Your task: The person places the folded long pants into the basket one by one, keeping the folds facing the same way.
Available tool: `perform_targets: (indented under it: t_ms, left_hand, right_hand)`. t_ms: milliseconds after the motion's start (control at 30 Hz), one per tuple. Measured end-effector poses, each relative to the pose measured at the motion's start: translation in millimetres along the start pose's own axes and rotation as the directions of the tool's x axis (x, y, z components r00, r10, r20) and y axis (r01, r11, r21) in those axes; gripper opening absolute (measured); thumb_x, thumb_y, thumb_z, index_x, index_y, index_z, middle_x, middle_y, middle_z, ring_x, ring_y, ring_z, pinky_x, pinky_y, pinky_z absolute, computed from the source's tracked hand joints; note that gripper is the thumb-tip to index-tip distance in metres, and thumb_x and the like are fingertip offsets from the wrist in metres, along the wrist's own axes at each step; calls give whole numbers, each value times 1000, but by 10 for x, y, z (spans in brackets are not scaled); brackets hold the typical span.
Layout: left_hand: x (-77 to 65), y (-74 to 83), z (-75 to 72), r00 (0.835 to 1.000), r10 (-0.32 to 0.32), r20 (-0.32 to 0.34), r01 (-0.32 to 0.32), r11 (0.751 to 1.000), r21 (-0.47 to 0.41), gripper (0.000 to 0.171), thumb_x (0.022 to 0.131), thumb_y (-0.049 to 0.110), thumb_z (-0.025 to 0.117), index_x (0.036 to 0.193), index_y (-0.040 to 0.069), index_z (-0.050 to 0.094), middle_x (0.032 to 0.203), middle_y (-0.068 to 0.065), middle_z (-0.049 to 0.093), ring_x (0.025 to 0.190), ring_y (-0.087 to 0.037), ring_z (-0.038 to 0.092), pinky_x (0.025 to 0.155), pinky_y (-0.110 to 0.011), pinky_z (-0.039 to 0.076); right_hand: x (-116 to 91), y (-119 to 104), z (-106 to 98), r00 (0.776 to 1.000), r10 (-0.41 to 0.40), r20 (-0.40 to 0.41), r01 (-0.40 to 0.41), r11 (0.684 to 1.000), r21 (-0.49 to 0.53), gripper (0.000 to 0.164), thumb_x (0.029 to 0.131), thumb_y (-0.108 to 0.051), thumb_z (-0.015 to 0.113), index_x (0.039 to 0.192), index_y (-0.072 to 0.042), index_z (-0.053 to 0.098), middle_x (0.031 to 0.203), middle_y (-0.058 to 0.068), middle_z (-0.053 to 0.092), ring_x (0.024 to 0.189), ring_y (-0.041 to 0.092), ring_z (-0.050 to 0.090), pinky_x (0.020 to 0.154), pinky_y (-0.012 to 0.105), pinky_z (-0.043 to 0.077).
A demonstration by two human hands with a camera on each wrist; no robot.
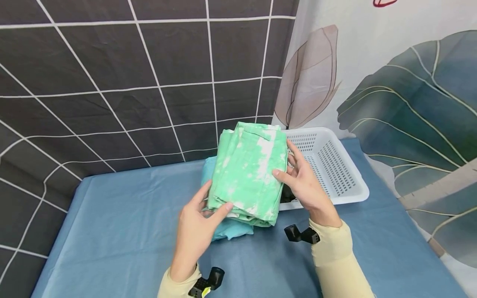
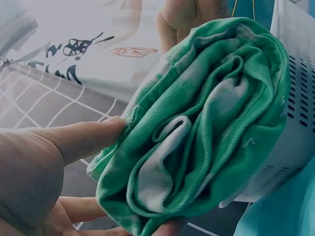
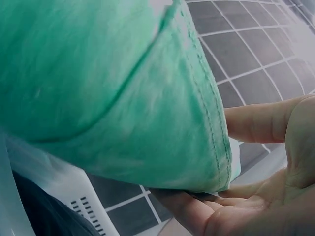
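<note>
A folded green and white garment (image 1: 247,174) is held up between both hands. My left hand (image 1: 195,227) pinches its near left corner, thumb on top and fingers underneath. At the right edge my right hand (image 1: 305,186) grips it the same way, with the thumb over the top. The left wrist view shows the rolled layers at the end of the garment (image 2: 206,132), and the right wrist view shows a stitched edge of the garment (image 3: 211,128). Light blue folded cloth (image 1: 232,229) lies below it on the table, mostly covered.
A white perforated plastic basket (image 1: 363,190) stands to the right, partly behind the right hand. Something dark (image 1: 287,194) sits at its left end. Blue cloth covers the table (image 1: 123,231). A dark grid-patterned curtain (image 1: 112,82) hangs behind, beside a leaf-printed one (image 1: 357,54).
</note>
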State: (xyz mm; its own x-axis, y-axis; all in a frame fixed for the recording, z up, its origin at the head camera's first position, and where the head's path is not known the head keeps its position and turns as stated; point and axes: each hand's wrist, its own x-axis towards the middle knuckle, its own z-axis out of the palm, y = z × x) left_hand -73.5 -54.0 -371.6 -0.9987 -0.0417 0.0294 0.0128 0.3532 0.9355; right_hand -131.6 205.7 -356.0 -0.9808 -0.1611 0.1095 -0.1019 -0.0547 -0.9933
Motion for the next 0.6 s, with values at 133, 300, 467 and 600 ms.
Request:
perform_targets:
  t_ms: [133, 300, 467, 600]
  left_hand:
    - [6, 26, 53, 1000, 2, 22, -1, 1000, -22, 73, 84, 35, 84, 148, 21, 52, 135, -4, 63, 96, -17, 70, 79, -31, 58]
    - [13, 47, 115, 998, -13, 64, 16, 999, -51, 74, 84, 32, 84, 149, 21, 50, 127, -10, 66, 88, -16, 71, 78, -31, 58]
    - [21, 62, 164, 995, -18, 103, 22, 999, -40, 80, 82, 29, 86, 151, 22, 47, 121, -14, 66, 89, -17, 72, 77, -32, 59]
    - [32, 62, 209, 993, -3, 118, 8, 999, -42, 81, 82, 25, 86, 152, 21, 46, 123, -16, 64, 91, -19, 72, 76, -31, 59]
  right_hand:
    - [-8, -23, -58, 1000, 17, -17, -18, 1000, -16, 83, 98, 7, 55, 162, -10, 5, 157, 23, 32, 122, 17, 58, 91, 25, 54]
    - [-12, -29, -125, 999, 38, -39, -40, 997, -68, 78, 99, 5, 54, 161, -5, 8, 159, 22, 30, 126, 22, 55, 91, 23, 53]
    - [-9, -34, -182, 998, 47, -45, -51, 993, -105, 73, 100, 4, 52, 160, 1, 11, 159, 22, 29, 125, 22, 53, 91, 21, 53]
    - [-15, -44, -235, 998, 43, -48, -50, 989, -138, 72, 101, 2, 52, 159, 2, 11, 159, 23, 26, 116, 14, 58, 87, 21, 54]
